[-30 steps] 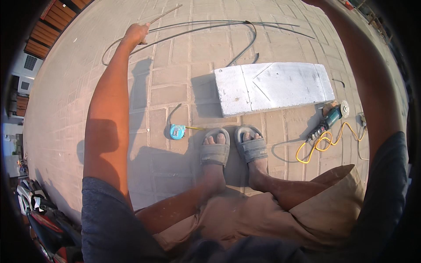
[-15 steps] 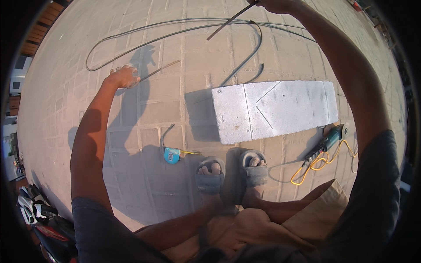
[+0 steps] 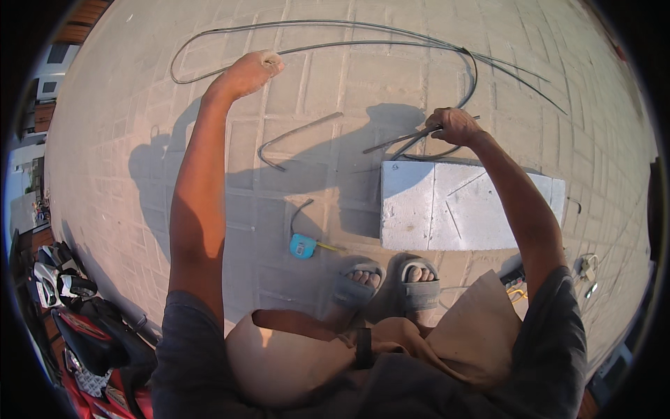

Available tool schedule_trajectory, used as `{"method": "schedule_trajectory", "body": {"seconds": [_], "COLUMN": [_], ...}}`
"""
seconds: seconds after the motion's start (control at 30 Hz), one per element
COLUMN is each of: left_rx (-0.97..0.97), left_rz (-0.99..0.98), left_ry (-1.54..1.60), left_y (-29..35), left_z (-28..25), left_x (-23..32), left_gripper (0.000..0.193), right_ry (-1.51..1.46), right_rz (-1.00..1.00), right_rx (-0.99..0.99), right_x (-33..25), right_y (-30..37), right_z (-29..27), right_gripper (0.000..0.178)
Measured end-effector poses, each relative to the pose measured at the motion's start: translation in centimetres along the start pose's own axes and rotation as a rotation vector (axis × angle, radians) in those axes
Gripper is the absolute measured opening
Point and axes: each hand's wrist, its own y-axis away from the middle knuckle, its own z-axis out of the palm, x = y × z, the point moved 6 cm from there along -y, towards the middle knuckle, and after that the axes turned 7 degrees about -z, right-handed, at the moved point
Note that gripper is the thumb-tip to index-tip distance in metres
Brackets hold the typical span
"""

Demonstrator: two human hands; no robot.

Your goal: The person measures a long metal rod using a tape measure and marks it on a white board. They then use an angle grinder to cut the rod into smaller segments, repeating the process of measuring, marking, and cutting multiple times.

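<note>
My left hand is up at the far left, fingers curled closed. It overlaps the lower strand of a long bent metal rod on the paving; whether it grips anything is hidden. My right hand is closed round a short dark metal rod, above the far edge of a white block. The block has dark lines drawn on its top. Between my hands, lower down, a separate hooked piece of rod appears to lie on the ground.
A blue tape measure, its yellow blade partly out, lies left of my sandalled feet. A short curved piece of rod is beside it. At the lower left stands a red and black motorbike. My right forearm partly covers the block.
My left hand has moved up and right and let go of the hooked rod. My right hand has come down toward the block with its rod. The view has shifted; the angle grinder is mostly hidden.
</note>
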Motion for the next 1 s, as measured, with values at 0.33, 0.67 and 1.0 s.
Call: {"method": "schedule_trajectory", "body": {"seconds": [0.33,0.67,1.0], "left_rx": [-0.043,-0.089,0.221], "left_rz": [-0.055,-0.017,0.419], "left_ry": [-0.254,-0.623,-0.385], "left_y": [-1.4,0.7,1.0], "left_z": [11.4,15.8,14.2], "left_x": [-7.8,-7.6,13.0], "left_gripper": [0.04,0.034,0.038], "right_ry": [0.318,-0.093,-1.538], "right_rz": [-0.15,0.222,-0.07], "right_rx": [0.144,1.111,1.656], "right_x": [0.9,5.5,6.2], "right_y": [-1.4,11.4,26.1], "right_z": [0.5,-18.0,-16.4], "right_gripper": [0.01,0.013,0.014]}}
